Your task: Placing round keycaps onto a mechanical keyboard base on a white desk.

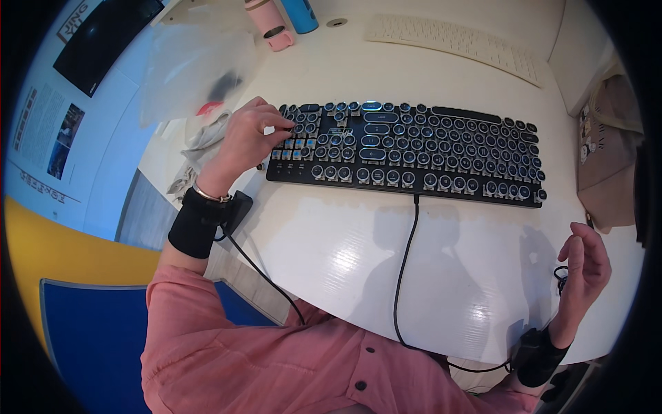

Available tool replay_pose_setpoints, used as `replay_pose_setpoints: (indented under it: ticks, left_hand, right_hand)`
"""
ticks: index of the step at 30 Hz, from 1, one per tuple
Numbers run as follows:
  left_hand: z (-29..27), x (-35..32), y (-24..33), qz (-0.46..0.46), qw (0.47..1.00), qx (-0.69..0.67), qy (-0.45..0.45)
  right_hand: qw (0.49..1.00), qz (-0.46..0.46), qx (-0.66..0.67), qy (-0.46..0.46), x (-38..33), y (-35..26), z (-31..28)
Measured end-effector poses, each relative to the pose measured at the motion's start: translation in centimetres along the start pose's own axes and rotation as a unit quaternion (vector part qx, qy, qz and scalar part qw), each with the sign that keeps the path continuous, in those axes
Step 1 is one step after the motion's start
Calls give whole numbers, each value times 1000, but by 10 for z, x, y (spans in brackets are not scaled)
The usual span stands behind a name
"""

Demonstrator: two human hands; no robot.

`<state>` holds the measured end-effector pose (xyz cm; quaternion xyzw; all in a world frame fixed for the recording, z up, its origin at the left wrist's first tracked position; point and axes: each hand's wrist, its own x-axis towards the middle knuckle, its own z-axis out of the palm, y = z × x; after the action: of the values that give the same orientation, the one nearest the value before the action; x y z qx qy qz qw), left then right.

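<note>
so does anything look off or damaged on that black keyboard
Yes. The black keyboard has a patch at its left end with several round keycaps missing, leaving bare blue switches exposed. The left hand is pinching at a key right there. Elsewhere the rows look complete.

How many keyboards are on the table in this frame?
2. A black keyboard with round keys lies mid-table under the left hand; a white keyboard lies beyond it at the far edge. None seems hidden.

Keyboard (407, 148) – glossy black plastic keycaps; table (358, 255) – smooth, shiny white.
</note>
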<state>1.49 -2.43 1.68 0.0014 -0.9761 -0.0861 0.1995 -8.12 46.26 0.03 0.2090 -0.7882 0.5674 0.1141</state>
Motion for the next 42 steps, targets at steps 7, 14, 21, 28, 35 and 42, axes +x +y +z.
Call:
replay_pose_setpoints:
  ticks: [7,14,21,28,35,42]
  left_hand:
    - [-1,-4,0,-7,1000,-8,21]
    - [3,-3,0,45,998,31,28]
    - [4,-2,3,95,994,47,26]
    - [1,-2,6,97,992,81,-11]
    - [13,-7,2,20,998,14,64]
    - [10,-7,2,31,997,8,65]
  right_hand:
    - [1000,1,1,-12,0,-2,1]
    - [999,25,-10,-17,2,-5,3]
    - [999,28,-9,-31,1,-5,4]
    - [999,37,-1,-38,1,-6,4]
    - [999,26,-18,-40,1,-7,5]
    - [998,30,-31,-45,7,-2,8]
